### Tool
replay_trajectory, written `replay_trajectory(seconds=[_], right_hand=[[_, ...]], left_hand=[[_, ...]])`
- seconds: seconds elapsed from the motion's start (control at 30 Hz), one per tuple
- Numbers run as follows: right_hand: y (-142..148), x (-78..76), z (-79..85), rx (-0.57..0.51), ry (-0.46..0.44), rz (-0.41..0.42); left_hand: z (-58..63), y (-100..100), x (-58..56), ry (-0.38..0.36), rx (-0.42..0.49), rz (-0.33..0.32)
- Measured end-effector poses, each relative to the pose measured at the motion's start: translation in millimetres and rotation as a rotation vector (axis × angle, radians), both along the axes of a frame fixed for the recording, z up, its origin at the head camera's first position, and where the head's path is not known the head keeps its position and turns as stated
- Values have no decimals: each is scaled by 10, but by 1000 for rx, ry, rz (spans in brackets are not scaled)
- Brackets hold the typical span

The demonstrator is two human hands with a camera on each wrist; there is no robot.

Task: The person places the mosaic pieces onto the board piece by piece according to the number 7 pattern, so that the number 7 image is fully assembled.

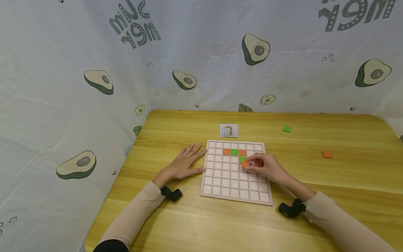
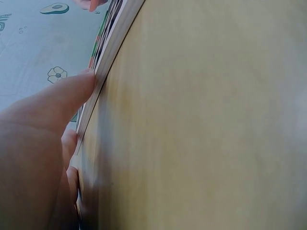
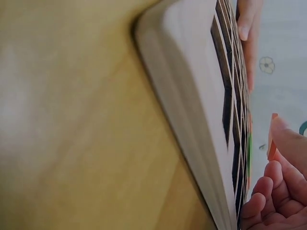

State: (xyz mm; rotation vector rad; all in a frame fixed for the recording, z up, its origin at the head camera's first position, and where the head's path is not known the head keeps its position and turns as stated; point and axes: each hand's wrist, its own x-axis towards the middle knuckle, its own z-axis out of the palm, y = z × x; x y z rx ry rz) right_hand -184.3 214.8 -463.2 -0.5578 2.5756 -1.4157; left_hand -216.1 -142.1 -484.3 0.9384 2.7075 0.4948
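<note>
A pale wooden grid board (image 1: 217, 182) lies on the table. In its upper rows sit orange tiles (image 1: 226, 151) and green tiles (image 1: 234, 152), in a row of three with another green tile (image 1: 242, 159) below the right end. My right hand (image 1: 266, 167) pinches an orange tile (image 1: 245, 164) between thumb and fingers, just over the cell below that green one. In the right wrist view this tile (image 3: 273, 139) is tilted on edge near the board. My left hand (image 1: 182, 163) rests spread beside the board, its thumb and a fingertip at the left edge.
Behind the board lies a small printed pattern card (image 1: 228, 130). A loose green tile (image 1: 287, 129) is at the back right, and a loose orange tile (image 1: 327, 154) farther right. A white curtain with avocado prints (image 1: 220, 70) hangs behind the wooden table (image 1: 204, 224).
</note>
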Motion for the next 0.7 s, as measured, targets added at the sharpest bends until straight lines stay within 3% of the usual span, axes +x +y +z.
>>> replay_trajectory(seconds=[0.7], right_hand=[[-22,-31,-74,13,27,30]], left_hand=[[-7,7,0,-6,-5,11]])
